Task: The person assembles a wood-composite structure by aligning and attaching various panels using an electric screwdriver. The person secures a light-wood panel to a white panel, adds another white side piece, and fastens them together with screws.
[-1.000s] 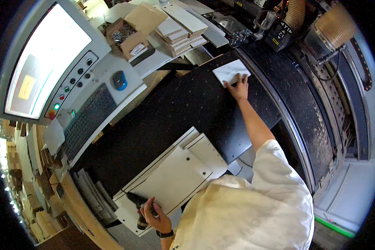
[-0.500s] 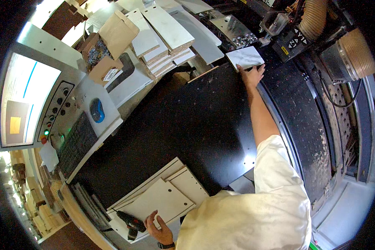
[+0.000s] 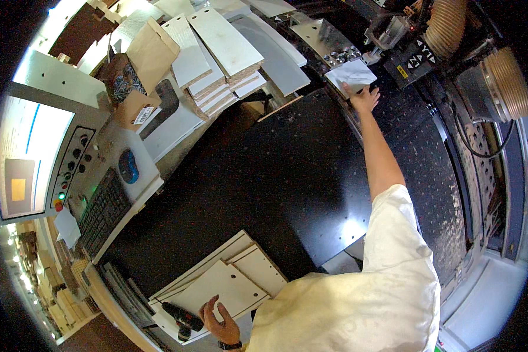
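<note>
At the far end of the black table my right hand (image 3: pixel 365 98) has its fingers spread. Its thumb and fingertips touch the near edge of a small white panel with grey marble veining (image 3: pixel 353 74), which lies flat beside the machine's metal block (image 3: pixel 317 34). My left hand (image 3: pixel 222 324) hovers low at the near side, fingers apart and slightly curled, with nothing in it. Just left of it a black cordless drill (image 3: pixel 182 317) lies on white drilled panels (image 3: pixel 226 287).
At the left stand a control screen (image 3: pixel 32 152), a keyboard (image 3: pixel 105 205) and a blue-and-black mouse (image 3: pixel 128 166). Stacked white boards (image 3: pixel 226 44) and an open cardboard box of screws (image 3: pixel 123 79) lie farther back. Ribbed hoses (image 3: pixel 506 85) and machine parts fill the right.
My right hand and the marbled panel have moved slightly farther away, closer to the metal block. The view has shifted a little. My left hand stays beside the drill.
</note>
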### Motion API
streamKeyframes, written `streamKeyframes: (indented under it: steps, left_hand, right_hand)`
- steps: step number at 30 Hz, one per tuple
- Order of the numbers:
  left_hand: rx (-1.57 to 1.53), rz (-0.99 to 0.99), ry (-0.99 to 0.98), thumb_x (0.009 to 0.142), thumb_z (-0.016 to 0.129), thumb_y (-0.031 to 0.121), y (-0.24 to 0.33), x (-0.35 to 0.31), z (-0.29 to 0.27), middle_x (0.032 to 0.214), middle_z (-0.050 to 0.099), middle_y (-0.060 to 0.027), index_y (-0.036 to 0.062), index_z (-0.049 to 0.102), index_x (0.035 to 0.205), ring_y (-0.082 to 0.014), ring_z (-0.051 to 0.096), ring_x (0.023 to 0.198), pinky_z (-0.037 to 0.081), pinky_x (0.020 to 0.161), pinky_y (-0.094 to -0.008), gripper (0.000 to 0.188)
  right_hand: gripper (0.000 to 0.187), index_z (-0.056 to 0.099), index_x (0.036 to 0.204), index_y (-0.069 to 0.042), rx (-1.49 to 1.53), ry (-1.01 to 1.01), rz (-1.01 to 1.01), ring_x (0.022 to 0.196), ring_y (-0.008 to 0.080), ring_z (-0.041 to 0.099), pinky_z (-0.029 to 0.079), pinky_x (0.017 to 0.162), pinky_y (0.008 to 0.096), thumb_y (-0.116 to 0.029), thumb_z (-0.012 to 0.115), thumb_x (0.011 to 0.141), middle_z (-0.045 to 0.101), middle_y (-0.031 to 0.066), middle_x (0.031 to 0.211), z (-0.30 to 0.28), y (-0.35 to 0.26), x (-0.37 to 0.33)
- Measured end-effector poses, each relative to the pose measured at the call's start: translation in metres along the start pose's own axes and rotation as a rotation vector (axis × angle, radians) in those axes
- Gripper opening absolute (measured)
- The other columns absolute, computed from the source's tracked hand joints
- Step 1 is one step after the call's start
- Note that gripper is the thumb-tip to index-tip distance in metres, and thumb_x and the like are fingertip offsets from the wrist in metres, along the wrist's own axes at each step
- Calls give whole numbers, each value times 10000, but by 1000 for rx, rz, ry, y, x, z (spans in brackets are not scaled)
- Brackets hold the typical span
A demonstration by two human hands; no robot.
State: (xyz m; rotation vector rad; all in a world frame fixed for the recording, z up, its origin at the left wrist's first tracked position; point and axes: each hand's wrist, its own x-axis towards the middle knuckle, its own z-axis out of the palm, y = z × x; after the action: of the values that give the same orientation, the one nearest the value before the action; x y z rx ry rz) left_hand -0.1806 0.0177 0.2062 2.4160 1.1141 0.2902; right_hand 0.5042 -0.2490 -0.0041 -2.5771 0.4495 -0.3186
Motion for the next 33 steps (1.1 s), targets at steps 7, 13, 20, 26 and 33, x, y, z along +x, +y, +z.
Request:
streamKeyframes:
  steps: [7, 13, 20, 26, 33]
  left_hand:
    - [17, -23, 1, 971, 598, 92, -3, -6, 1, 1049, 699, -144, -7, 678, 1094, -321, 600, 999, 467, 866, -448, 177]
    - [19, 19, 2, 984, 601, 91, 0, -7, 5, 1026, 703, -141, -3, 674, 1100, -329, 587, 983, 469, 861, -475, 166]
    - [27, -9, -17, 957, 602, 73, 0, -13, 6, 1063, 703, -135, 11, 685, 1104, -300, 603, 993, 466, 853, -410, 179]
    - [-45, 71, 4, 962, 609, 68, 2, -14, 16, 1021, 700, -147, 0, 679, 1095, -335, 588, 951, 464, 859, -460, 166]
    - [-76, 115, -108, 955, 598, 45, 9, -5, 15, 1032, 702, -144, -7, 670, 1092, -340, 605, 936, 464, 866, -458, 163]
  right_hand:
    - [1156, 432, 1498, 4, -47, 15, -186, 1507, 452, 207, 155, 1214, 588, -811, 668, 712, 278, 291, 1601, 0, 13, -53]
    - [924, 462, 1481, -15, -10, 112, -207, 1477, 457, 284, 203, 1203, 586, -643, 677, 837, 349, 245, 1585, 3, 10, -57]
    - [921, 448, 1484, -10, 18, 168, -301, 1456, 458, 319, 228, 1191, 577, -661, 637, 860, 392, 245, 1558, 5, 7, -56]
    - [1022, 405, 1480, 64, 12, 94, -377, 1468, 438, 308, 223, 1199, 557, -721, 596, 853, 368, 248, 1574, 2, -23, -54]
    - [848, 357, 1511, 46, -166, 78, -393, 1494, 396, 274, 207, 1209, 505, -600, 506, 983, 322, 241, 1601, -3, -16, -47]
